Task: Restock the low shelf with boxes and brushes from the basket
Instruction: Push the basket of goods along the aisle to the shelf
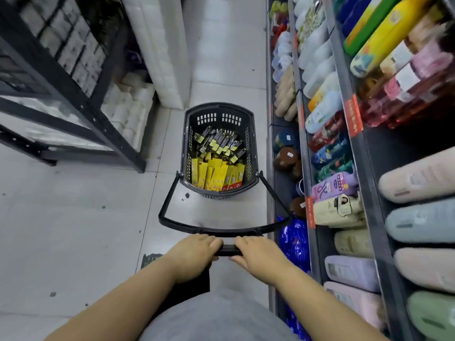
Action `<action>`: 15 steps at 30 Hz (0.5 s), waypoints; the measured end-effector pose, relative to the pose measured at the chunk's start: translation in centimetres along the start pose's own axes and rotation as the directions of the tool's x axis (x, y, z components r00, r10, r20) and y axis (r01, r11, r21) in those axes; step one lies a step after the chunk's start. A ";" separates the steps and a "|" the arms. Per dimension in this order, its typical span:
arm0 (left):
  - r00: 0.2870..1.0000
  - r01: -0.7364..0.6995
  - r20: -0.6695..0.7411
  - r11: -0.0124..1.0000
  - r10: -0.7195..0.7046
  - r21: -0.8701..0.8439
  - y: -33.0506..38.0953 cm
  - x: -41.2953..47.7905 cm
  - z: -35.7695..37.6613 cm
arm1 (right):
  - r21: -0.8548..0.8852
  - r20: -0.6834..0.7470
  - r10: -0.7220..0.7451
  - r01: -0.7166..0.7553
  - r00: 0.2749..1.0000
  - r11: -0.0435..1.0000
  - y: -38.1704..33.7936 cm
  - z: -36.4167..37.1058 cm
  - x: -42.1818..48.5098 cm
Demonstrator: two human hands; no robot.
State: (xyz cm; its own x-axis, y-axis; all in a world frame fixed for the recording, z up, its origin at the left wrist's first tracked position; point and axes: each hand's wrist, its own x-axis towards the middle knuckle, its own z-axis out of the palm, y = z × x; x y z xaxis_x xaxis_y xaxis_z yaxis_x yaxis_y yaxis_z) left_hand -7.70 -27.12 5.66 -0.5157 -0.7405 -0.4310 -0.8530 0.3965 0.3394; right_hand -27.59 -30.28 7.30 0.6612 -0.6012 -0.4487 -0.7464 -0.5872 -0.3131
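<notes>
- The left hand and right hand grip the handle, side by side.
- The basket stands ahead of them, boxes nearer, brushes beyond.
- The person should steer evenly and park it beside the low shelf, right of the right hand.
</notes>
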 end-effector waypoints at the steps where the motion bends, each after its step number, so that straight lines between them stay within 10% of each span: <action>1: 1.000 -0.023 0.012 1.000 0.023 0.009 -1.3 1.4 -1.4 | 0.023 0.000 0.024 -0.024 1.000 0.999 0.8 -1.1 1.4; 15: 0.991 -0.127 0.051 0.990 0.124 0.060 -19.8 18.6 -19.5 | 0.073 0.006 0.106 -0.106 0.994 0.992 10.5 -18.1 23.0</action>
State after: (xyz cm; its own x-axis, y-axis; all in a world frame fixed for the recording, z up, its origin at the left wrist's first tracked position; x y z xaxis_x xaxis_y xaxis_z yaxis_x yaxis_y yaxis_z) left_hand 1.18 -59.37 7.25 -0.6210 -0.6567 -0.4278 -0.7838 0.5193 0.3406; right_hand -18.81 -60.09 8.88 0.5778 -0.6569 -0.4843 -0.8159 -0.4786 -0.3243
